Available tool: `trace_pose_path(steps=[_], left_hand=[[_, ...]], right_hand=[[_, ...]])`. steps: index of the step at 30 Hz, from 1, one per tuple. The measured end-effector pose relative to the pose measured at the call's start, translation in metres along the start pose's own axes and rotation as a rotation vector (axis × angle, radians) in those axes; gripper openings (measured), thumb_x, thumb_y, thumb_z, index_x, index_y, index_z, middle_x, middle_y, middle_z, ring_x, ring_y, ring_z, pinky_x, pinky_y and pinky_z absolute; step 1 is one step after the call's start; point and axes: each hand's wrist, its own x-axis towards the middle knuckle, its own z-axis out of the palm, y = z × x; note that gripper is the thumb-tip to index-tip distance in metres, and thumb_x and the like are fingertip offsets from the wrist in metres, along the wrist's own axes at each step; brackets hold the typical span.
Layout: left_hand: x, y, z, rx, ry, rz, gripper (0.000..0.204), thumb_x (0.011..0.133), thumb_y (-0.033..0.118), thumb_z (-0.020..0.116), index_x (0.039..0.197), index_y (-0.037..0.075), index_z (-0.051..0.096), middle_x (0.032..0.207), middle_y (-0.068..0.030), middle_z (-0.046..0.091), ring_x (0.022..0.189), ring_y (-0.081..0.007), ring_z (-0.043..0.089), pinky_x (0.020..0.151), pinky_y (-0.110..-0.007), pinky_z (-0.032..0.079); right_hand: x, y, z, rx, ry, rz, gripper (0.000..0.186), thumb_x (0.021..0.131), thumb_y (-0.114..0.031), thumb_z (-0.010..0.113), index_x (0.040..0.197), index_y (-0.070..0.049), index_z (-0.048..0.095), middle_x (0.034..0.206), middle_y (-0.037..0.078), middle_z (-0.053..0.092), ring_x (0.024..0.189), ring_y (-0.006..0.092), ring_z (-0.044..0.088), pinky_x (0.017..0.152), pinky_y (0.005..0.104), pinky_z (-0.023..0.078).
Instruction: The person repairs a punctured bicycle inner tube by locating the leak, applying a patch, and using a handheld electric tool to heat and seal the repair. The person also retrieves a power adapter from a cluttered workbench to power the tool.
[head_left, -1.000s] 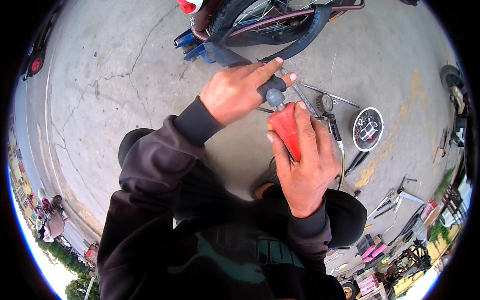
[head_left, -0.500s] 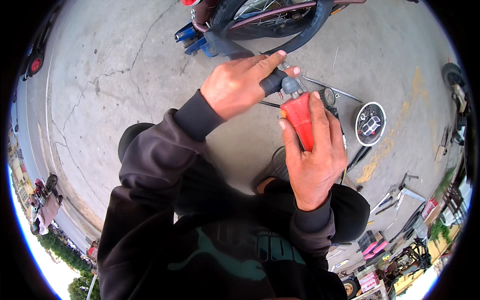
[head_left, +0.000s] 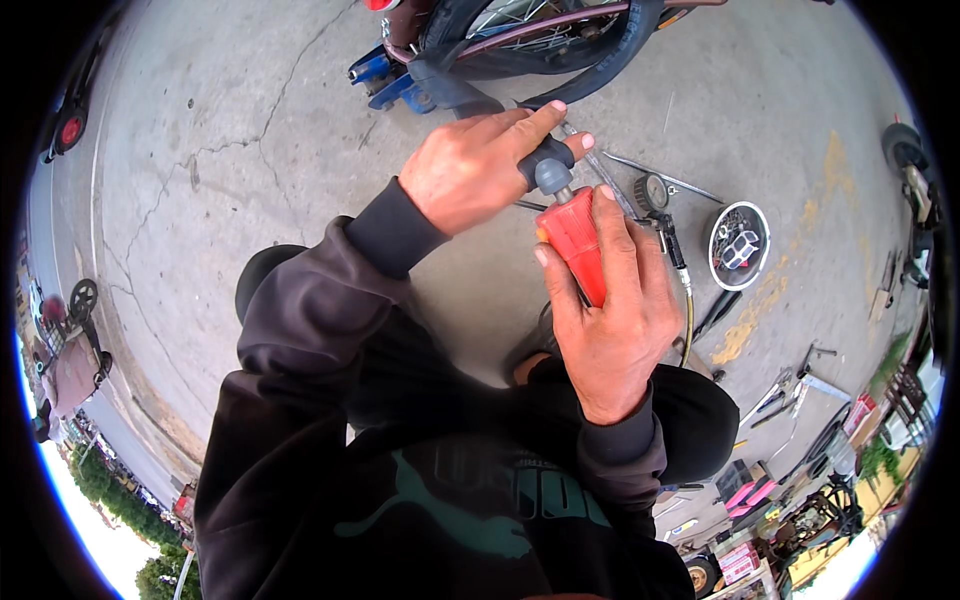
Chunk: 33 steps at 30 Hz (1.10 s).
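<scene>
My left hand (head_left: 462, 178) is closed around a black rubber inner tube (head_left: 450, 88), which bends over its fingers. The tube runs up from the hand toward the wheel. My right hand (head_left: 622, 335) grips a red handheld tool (head_left: 574, 245) with its fingers along the sides. A grey dome-shaped head (head_left: 553, 176) sits on a short metal neck at the tool's top end. That head is right against the tube's surface beside my left fingers; whether it presses or just hovers, I cannot tell.
A spoked wheel (head_left: 545, 22) with its tyre lies ahead, beside a blue metal piece (head_left: 385, 80). On the concrete to the right are a pressure gauge (head_left: 652, 192) with a hose (head_left: 688, 305), metal levers (head_left: 675, 180) and a bowl (head_left: 711, 248) of small parts. Several tools (head_left: 790, 390) lie farther right.
My right hand and the red tool have shifted a little to the left, uncovering more of the gauge and hose. My left hand has barely moved. A vehicle at the far left has moved along the road.
</scene>
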Motion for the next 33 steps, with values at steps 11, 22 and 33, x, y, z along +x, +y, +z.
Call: trace_pose_path(steps=[11,22,33], left_hand=[[0.000,0.002,-0.002,0.052,0.027,0.027,0.069,0.069,0.005,0.065,0.134,0.024,0.056,0.133,-0.0092,0.055,0.094,-0.0230,0.068,0.071,-0.030,0.059],[0.002,0.004,-0.005,0.056,0.015,0.042,0.066,0.070,0.005,0.063,0.134,0.023,0.056,0.131,-0.0099,0.056,0.094,-0.0240,0.068,0.069,-0.032,0.059],[0.003,0.005,-0.013,0.028,0.082,0.118,0.056,0.074,0.010,0.065,0.130,0.014,0.060,0.127,-0.0148,0.058,0.093,-0.0263,0.068,0.072,-0.033,0.058]], right_hand=[[0.000,0.000,-0.001,-0.037,0.019,0.032,0.058,0.071,-0.015,0.081,0.125,-0.006,0.060,0.102,0.016,0.064,0.086,0.0321,0.065,0.071,0.0389,0.053],[0.001,-0.002,-0.002,-0.065,0.044,0.030,0.059,0.070,-0.015,0.082,0.124,-0.005,0.060,0.100,0.016,0.064,0.084,0.0335,0.065,0.068,0.0390,0.053],[-0.002,-0.007,-0.011,-0.067,0.008,0.097,0.055,0.073,-0.017,0.080,0.124,-0.008,0.060,0.104,0.016,0.062,0.089,0.0353,0.063,0.071,0.0411,0.051]])
